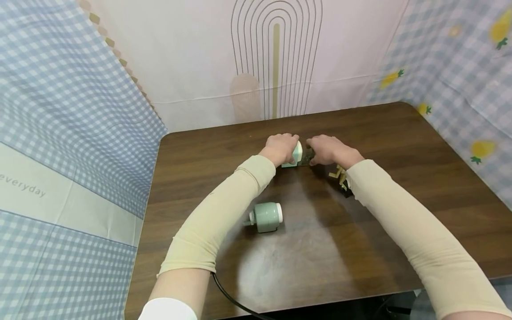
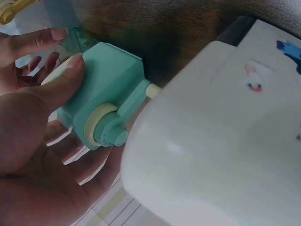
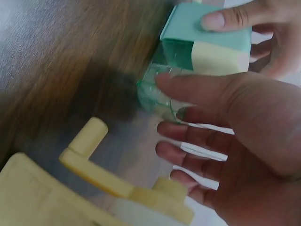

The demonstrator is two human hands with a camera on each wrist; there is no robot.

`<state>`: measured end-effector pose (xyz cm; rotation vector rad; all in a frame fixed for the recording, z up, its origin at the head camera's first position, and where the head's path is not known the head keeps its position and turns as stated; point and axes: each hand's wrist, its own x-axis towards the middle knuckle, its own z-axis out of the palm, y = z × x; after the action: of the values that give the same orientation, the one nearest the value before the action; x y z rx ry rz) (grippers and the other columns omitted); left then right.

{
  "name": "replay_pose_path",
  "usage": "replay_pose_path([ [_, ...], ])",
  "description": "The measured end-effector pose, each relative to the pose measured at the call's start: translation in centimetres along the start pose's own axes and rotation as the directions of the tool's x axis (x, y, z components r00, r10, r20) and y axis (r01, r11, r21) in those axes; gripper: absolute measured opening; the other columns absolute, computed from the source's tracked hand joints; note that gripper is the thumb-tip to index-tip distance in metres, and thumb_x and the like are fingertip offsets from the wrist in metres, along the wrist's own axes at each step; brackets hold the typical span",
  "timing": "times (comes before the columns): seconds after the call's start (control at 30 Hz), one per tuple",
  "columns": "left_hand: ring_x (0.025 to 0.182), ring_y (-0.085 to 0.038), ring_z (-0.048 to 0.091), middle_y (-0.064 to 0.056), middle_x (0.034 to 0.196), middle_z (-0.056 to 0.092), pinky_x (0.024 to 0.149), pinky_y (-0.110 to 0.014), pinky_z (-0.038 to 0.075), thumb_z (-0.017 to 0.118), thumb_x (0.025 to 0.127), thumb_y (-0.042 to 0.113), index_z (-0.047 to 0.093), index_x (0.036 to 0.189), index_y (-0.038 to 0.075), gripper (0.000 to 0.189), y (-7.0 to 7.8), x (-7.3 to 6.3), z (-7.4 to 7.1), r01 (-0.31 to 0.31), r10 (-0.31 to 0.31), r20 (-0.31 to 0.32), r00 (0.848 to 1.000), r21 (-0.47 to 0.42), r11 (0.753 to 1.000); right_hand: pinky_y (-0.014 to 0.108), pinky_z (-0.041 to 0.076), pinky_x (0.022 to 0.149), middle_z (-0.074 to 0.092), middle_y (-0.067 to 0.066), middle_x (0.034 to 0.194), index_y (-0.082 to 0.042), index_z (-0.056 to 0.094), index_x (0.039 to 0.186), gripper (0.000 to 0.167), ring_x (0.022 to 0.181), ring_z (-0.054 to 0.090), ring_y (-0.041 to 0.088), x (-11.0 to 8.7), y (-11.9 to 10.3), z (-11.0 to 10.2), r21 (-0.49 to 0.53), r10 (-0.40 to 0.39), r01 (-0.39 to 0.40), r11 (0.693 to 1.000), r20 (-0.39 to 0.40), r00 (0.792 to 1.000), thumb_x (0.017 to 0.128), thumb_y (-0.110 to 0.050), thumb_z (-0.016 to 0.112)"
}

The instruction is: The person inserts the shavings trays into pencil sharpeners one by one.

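Observation:
A mint-green crank pencil sharpener (image 2: 110, 75) with a cream front sits toward the back of the table, its crank facing the left wrist camera. My left hand (image 1: 281, 149) grips its body, thumb on one face and fingers along the opposite side. From its cream front a clear green shavings drawer (image 3: 149, 92) sticks out. My right hand (image 1: 328, 150) pinches this drawer between thumb and index finger, while the other fingers stay extended below. Part of the drawer is hidden behind the right thumb.
A sage-green crank device (image 1: 267, 218) lies nearer the front. Beside the right forearm is a yellow device with a crank (image 3: 101, 174), partly hidden by the sleeve. A white rounded object with cartoon stickers (image 2: 202, 122) fills much of the left wrist view. A black cable (image 1: 232, 300) crosses the front edge.

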<state>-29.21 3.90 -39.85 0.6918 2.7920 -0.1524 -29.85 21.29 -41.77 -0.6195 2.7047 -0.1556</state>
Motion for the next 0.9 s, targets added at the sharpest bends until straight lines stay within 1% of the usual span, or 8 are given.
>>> replay_pose_path([
  [0.1, 0.126, -0.028, 0.061, -0.004, 0.146, 0.059, 0.1, -0.045, 0.055, 0.081, 0.095, 0.042, 0.045, 0.153, 0.017, 0.073, 0.0, -0.2, -0.1, -0.022, 0.023, 0.02, 1.0, -0.041, 0.999, 0.059, 0.051, 0.101, 0.063, 0.026, 0.136, 0.008, 0.055, 0.143, 0.064, 0.126, 0.06, 0.045, 0.1, 0.4, 0.3, 0.046, -0.041, 0.041, 0.998, -0.012, 0.999, 0.093, -0.02, 0.085],
  [0.2, 0.122, -0.028, 0.063, -0.007, 0.143, 0.059, 0.101, -0.041, 0.054, 0.079, 0.098, 0.037, 0.041, 0.151, 0.015, 0.069, -0.2, -0.5, -0.2, -0.035, 0.042, 0.056, 0.998, -0.12, 0.992, 0.057, 0.05, 0.102, 0.062, 0.027, 0.137, 0.009, 0.054, 0.143, 0.065, 0.126, 0.06, 0.045, 0.3, 0.5, 0.5, 0.075, -0.073, 0.074, 0.994, -0.018, 0.997, 0.093, -0.02, 0.084],
  [0.3, 0.121, -0.026, 0.062, -0.008, 0.143, 0.058, 0.103, -0.038, 0.051, 0.076, 0.101, 0.034, 0.036, 0.152, 0.014, 0.068, -0.4, -0.7, -0.2, -0.025, 0.044, 0.099, 0.994, -0.184, 0.983, 0.057, 0.049, 0.104, 0.06, 0.028, 0.139, 0.009, 0.05, 0.147, 0.071, 0.128, 0.059, 0.045, 0.4, 0.3, 0.6, 0.09, -0.069, 0.07, 0.994, -0.014, 0.998, 0.093, -0.021, 0.085],
  [0.37, 0.122, -0.025, 0.062, -0.008, 0.143, 0.058, 0.104, -0.037, 0.05, 0.076, 0.101, 0.033, 0.034, 0.153, 0.014, 0.069, -0.5, -0.6, -0.1, -0.024, 0.046, 0.106, 0.993, -0.2, 0.98, 0.057, 0.05, 0.103, 0.06, 0.029, 0.138, 0.01, 0.049, 0.147, 0.073, 0.127, 0.059, 0.046, 0.5, 0.3, 0.6, 0.082, -0.06, 0.061, 0.995, -0.006, 0.998, 0.092, -0.02, 0.086],
  [0.5, 0.122, -0.024, 0.061, -0.008, 0.14, 0.06, 0.104, -0.036, 0.05, 0.078, 0.099, 0.032, 0.037, 0.152, 0.013, 0.07, -0.7, -0.5, 0.1, -0.029, 0.047, 0.096, 0.994, -0.181, 0.983, 0.057, 0.052, 0.1, 0.064, 0.028, 0.131, 0.011, 0.055, 0.14, 0.065, 0.121, 0.062, 0.045, 0.7, 0.2, 0.5, 0.055, -0.055, 0.055, 0.997, 0.008, 0.998, 0.09, -0.017, 0.086],
  [0.6, 0.123, -0.025, 0.061, -0.008, 0.142, 0.059, 0.105, -0.035, 0.05, 0.078, 0.099, 0.032, 0.039, 0.151, 0.012, 0.069, -0.6, -0.5, 0.3, -0.025, 0.041, 0.092, 0.995, -0.163, 0.986, 0.054, 0.054, 0.095, 0.067, 0.024, 0.118, 0.009, 0.06, 0.13, 0.053, 0.111, 0.065, 0.042, 0.9, 0.1, 0.6, 0.055, -0.065, 0.064, 0.996, 0.014, 0.998, 0.091, -0.017, 0.085],
  [0.73, 0.127, -0.026, 0.059, -0.009, 0.147, 0.052, 0.107, -0.034, 0.049, 0.074, 0.101, 0.032, 0.036, 0.154, 0.01, 0.069, -0.3, -0.6, 0.3, -0.019, 0.033, 0.091, 0.995, -0.149, 0.989, 0.05, 0.052, 0.086, 0.065, 0.016, 0.101, 0.005, 0.061, 0.118, 0.041, 0.095, 0.064, 0.034, 1.1, 0.0, 0.6, 0.076, -0.08, 0.078, 0.994, 0.023, 0.997, 0.093, -0.017, 0.084],
  [0.9, 0.125, -0.026, 0.059, -0.009, 0.147, 0.05, 0.107, -0.033, 0.048, 0.073, 0.102, 0.032, 0.035, 0.154, 0.01, 0.067, -0.2, -0.7, 0.2, -0.002, 0.014, 0.086, 0.996, -0.14, 0.99, 0.048, 0.051, 0.081, 0.063, 0.012, 0.096, 0.002, 0.06, 0.116, 0.036, 0.088, 0.062, 0.03, 1.1, 0.1, 0.7, 0.12, -0.085, 0.082, 0.989, 0.017, 0.996, 0.094, -0.015, 0.083],
])
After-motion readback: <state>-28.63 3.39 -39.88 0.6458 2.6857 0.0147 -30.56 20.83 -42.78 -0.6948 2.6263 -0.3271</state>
